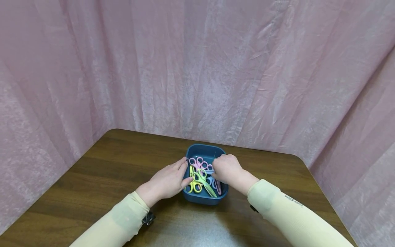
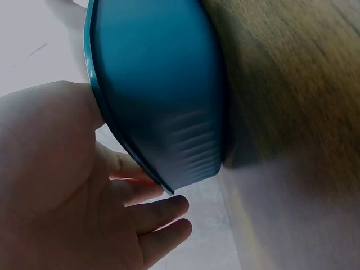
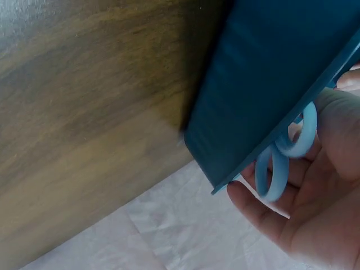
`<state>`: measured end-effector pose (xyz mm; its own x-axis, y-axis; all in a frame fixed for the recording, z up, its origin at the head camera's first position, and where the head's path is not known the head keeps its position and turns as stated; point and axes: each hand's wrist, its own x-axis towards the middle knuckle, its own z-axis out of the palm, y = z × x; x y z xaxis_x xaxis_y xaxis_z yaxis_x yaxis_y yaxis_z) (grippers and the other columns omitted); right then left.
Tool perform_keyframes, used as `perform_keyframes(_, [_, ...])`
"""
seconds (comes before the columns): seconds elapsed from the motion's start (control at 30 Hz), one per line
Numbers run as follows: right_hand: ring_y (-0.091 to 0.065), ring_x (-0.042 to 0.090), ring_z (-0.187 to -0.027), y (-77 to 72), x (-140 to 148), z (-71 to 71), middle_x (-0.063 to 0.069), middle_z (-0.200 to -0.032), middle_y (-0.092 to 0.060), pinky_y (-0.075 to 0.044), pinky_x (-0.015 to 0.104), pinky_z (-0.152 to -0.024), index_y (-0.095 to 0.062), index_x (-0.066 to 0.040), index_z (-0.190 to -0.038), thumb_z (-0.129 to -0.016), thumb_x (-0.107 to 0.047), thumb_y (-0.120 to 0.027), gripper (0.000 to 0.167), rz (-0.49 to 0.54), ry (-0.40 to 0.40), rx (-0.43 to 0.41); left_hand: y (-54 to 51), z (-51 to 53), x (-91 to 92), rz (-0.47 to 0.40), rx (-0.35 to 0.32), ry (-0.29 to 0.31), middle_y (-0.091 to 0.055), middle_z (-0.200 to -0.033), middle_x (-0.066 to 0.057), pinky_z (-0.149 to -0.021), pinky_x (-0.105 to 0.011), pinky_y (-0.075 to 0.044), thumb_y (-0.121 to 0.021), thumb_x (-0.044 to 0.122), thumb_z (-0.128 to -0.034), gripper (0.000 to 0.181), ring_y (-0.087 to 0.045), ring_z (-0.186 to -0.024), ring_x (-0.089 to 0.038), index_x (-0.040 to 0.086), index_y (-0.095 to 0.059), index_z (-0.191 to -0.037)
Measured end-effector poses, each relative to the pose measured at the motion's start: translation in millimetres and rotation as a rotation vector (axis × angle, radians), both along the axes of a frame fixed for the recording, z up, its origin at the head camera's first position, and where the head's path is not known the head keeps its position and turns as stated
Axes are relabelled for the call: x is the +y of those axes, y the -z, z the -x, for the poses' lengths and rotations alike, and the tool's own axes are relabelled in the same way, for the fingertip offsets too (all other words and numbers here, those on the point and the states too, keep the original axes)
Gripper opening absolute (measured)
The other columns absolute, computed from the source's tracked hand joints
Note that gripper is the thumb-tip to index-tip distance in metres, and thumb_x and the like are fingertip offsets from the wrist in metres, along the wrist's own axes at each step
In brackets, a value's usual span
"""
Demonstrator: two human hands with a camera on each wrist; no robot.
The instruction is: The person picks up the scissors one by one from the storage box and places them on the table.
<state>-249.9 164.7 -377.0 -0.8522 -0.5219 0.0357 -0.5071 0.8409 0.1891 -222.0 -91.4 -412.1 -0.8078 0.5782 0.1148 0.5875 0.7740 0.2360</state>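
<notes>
A blue plastic bin (image 1: pixel 205 199) on the table holds several small scissors. My left hand (image 1: pixel 168 180) rests at the bin's left rim, fingers fairly straight and thumb over the inside. From the left wrist view, the palm of this hand (image 2: pixel 62 174) lies along the rim. Over the right rim, my right hand (image 1: pixel 229 169) reaches in with curled fingers, gripping light blue scissors (image 3: pixel 302 135) whose finger loops show by the palm; its fingertips are partly hidden. Inside lie green scissors (image 1: pixel 202 178), yellow scissors (image 1: pixel 194 187) and pink scissors (image 1: pixel 197 163).
The bin stands toward the back of a brown wooden table (image 1: pixel 123 164). Behind the table's far edge hangs a pink curtain (image 1: pixel 197 75), which continues along both sides.
</notes>
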Motion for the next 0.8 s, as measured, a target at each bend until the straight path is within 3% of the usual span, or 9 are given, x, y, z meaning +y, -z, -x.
perform_keyframes(0.3, [-0.056, 0.026, -0.067, 0.0, 3.8, -2.1, 0.001, -0.063, -0.058, -0.051, 0.042, -0.057, -0.064, -0.016, -0.061, -0.09, -0.028, -0.093, 0.043, 0.067, -0.023, 0.111, 0.1, -1.0, -0.2, -0.009, 0.021, 0.01, -0.041, -0.17, -0.029, -0.122, -0.055, -0.044, -0.062, 0.043, -0.1133, 0.071, -0.051, -0.151, -0.043, -0.009, -0.048, -0.159])
perform_keyframes(0.63, [-0.059, 0.027, -0.071, -7.4, 16.0, -5.8, 0.003, -0.072, -0.063, -0.052, 0.044, -0.056, -0.073, -0.013, -0.074, -0.091, -0.031, -0.092, 0.031, 0.058, -0.008, 0.191, 0.0, -1.4, 0.1, -0.005, 0.013, 0.004, -0.039, -0.171, -0.028, -0.124, -0.055, -0.042, -0.062, 0.045, -0.1132, 0.073, -0.048, -0.153, -0.042, -0.009, -0.047, -0.161])
perform_keyframes(0.8, [-0.059, 0.026, -0.071, -11.7, 28.7, -9.6, 0.001, -0.072, -0.063, -0.051, 0.041, -0.055, -0.073, -0.013, -0.075, -0.092, -0.028, -0.09, 0.028, 0.104, 0.01, 0.24, 1.3, 0.0, 0.5, -0.008, 0.013, 0.009, -0.039, -0.171, -0.029, -0.123, -0.055, -0.043, -0.061, 0.044, -0.1134, 0.072, -0.049, -0.153, -0.042, -0.009, -0.047, -0.16])
